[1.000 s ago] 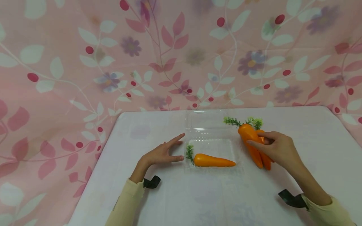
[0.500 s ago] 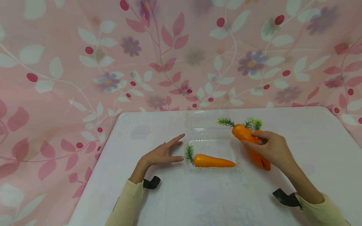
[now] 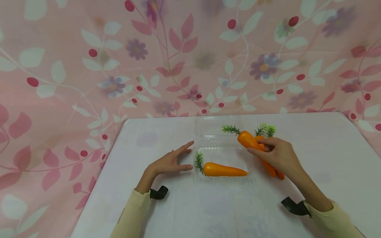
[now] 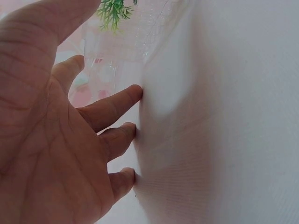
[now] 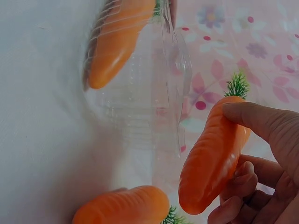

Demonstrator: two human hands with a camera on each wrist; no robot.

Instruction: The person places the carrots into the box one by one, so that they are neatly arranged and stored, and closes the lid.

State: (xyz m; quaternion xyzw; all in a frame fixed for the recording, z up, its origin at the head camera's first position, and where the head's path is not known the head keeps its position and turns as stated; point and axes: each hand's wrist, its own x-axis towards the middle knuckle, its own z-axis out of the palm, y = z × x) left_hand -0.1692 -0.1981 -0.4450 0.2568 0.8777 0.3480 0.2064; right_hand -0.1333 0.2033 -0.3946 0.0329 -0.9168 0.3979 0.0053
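Pink floral backdrop (image 3: 205,59), white table (image 3: 208,211). R hand (image 3: 279,153) pinching glossy orange carrot (image 5: 210,158) w/ green top (image 5: 237,86) nr rt side of clear box (image 3: 226,153); 2nd carrot (image 3: 223,169) inside. L hand (image 3: 169,162) beside box, fingers spread.

carrots (image 3: 225,169) are showing orange, leafy tops (image 3: 270,130) green; backdrop (image 3: 184,76) is displaying pink with leaf-and-flower print; sleeves (image 3: 131,215) are reading pale yellow.

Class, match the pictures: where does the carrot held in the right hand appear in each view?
Head: held carrot, right of centre, in the right hand.
Left wrist: not visible.
Right wrist: held carrot, right of centre, leafy end up.
Shared landmark: clear container, at least partly visible in all three.
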